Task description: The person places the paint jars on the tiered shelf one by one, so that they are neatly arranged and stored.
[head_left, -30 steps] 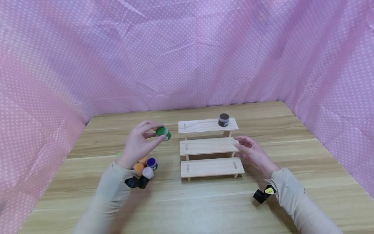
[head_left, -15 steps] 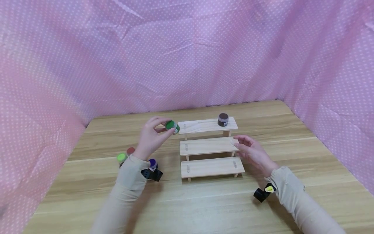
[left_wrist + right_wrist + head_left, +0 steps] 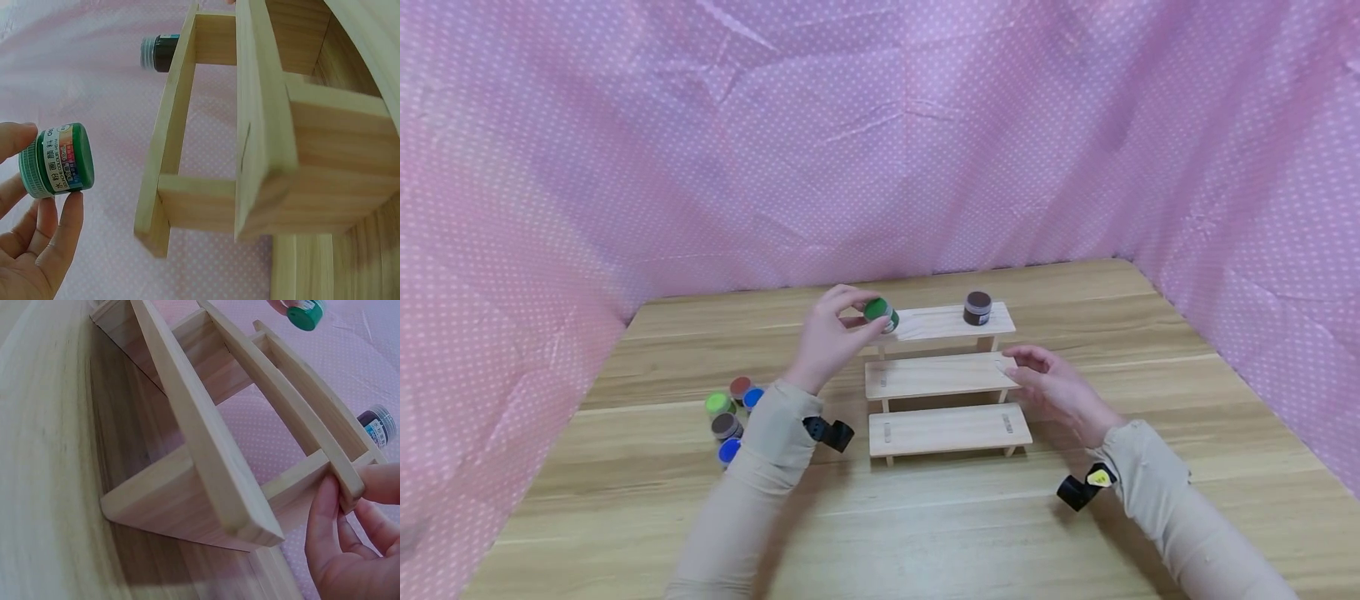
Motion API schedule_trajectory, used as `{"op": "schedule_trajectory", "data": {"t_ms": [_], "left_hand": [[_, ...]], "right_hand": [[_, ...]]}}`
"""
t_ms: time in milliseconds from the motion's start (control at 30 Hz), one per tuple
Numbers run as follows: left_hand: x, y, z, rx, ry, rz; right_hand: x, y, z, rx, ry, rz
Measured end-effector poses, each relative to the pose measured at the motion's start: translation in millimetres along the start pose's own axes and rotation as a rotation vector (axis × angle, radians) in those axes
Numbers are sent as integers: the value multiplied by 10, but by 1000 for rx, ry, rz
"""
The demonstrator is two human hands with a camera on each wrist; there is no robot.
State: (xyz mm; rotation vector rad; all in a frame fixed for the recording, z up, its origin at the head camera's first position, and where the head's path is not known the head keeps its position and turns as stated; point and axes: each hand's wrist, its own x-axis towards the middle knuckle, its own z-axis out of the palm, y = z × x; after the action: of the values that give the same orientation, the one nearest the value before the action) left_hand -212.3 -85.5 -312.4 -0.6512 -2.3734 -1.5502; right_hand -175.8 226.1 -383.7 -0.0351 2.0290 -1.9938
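Between thumb and fingers, my left hand [image 3: 835, 337] pinches a green paint jar [image 3: 881, 314] around its sides. In the head view this jar overlaps the left end of the top step of a three-step wooden stand [image 3: 951, 373]; the left wrist view has the green jar [image 3: 56, 160] a gap away from the wood. A dark brown paint jar [image 3: 977, 307] stands upright near the right end of the top step. My right hand [image 3: 1060, 392] grips the right end of the middle step, its thumb and fingertips on the board's corner [image 3: 350, 490] in the right wrist view.
Left of the stand, several paint jars cluster on the wooden table [image 3: 587, 500], among them a light green jar [image 3: 718, 405], a red-brown jar [image 3: 741, 388] and a blue jar [image 3: 729, 452]. My left sleeve hides part of the cluster. A pink dotted cloth [image 3: 880, 150] hangs behind.
My left hand has carried the green jar rightward and slightly up, from beside the stand to the top step's left end. More of the jar cluster now shows. The right hand stays put.
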Motion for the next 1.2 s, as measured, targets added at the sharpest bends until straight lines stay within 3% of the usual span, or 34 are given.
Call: {"op": "schedule_trajectory", "data": {"t_ms": [200, 433, 900, 1200], "left_hand": [[106, 2, 114, -14, -21, -30], [108, -36, 264, 20, -48, -76], [257, 18, 507, 90, -85, -34], [298, -6, 593, 147, -95, -15]], "right_hand": [[-14, 4, 16, 39, 2, -11], [-27, 99, 70, 28, 7, -20], [-88, 45, 67, -8, 54, -28], [-76, 52, 61, -6, 32, -40]]}}
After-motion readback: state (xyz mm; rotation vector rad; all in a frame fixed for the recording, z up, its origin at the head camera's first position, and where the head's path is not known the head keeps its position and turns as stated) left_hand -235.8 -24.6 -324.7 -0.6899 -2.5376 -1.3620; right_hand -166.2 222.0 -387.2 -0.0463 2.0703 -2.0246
